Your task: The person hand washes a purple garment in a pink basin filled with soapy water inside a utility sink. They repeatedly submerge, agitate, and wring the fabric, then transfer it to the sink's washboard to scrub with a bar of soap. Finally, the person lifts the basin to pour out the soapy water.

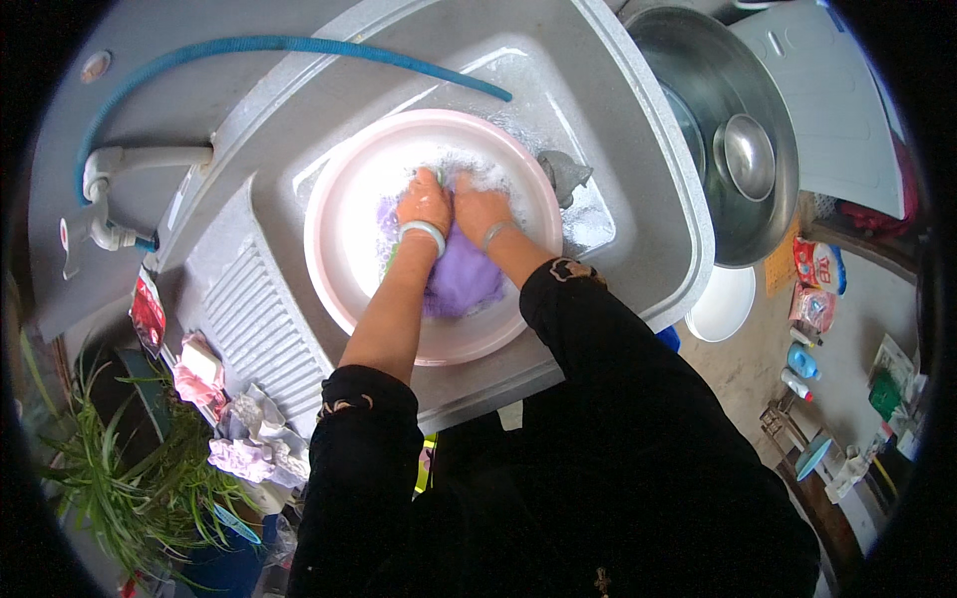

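Note:
A pale pink plastic basin (323, 280) with sudsy water stands in a grey laundry sink (635, 142). Purple cloth (467, 276) lies partly under the water in it. My left hand (425, 202), with a bangle at the wrist, is closed on the cloth near the basin's middle. Close beside it, my right hand (478, 205), also with a bangle, grips the cloth among the foam. Fingertips of both hands are partly hidden by suds and cloth. A bit of green shows beside the left wrist.
A blue hose (299, 43) runs from the white tap (97, 217) into the sink. Grey wet cloth (562, 178) lies right of the basin. The ribbed washboard (262, 321) is at left, with soap (202, 360) and small cloths (258, 441) beside it. A large metal bowl (777, 224) stands at right.

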{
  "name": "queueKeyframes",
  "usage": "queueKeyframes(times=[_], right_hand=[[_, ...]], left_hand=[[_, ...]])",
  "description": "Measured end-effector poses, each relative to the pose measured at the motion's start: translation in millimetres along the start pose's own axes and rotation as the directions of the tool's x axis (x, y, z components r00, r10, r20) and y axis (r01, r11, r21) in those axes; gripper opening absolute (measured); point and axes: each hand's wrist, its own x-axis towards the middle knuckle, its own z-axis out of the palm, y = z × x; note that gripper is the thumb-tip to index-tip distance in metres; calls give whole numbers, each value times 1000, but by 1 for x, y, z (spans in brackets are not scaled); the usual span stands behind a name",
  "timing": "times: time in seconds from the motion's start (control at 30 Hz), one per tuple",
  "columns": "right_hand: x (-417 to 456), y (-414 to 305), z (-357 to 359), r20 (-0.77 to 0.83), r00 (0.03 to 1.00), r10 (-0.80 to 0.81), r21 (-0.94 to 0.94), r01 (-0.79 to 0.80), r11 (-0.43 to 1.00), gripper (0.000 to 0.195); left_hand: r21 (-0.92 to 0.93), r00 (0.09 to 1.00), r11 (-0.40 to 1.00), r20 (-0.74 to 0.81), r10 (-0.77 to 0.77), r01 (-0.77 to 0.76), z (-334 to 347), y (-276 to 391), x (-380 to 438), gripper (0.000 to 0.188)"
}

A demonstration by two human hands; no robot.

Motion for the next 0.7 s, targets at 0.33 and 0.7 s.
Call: queueKeyframes(times=[0.33, 0.7], right_hand=[[-81, -86, -7, -529, 844, -84, 355, 311, 882, 33], [-72, -94, -8, -235, 965, -118, 191, 165, 968, 29]], left_hand=[[-920, 960, -280, 244, 137, 274, -15, -33, -41, 37], [-703, 793, -376, 579, 190, 604, -23, -73, -59, 32]])
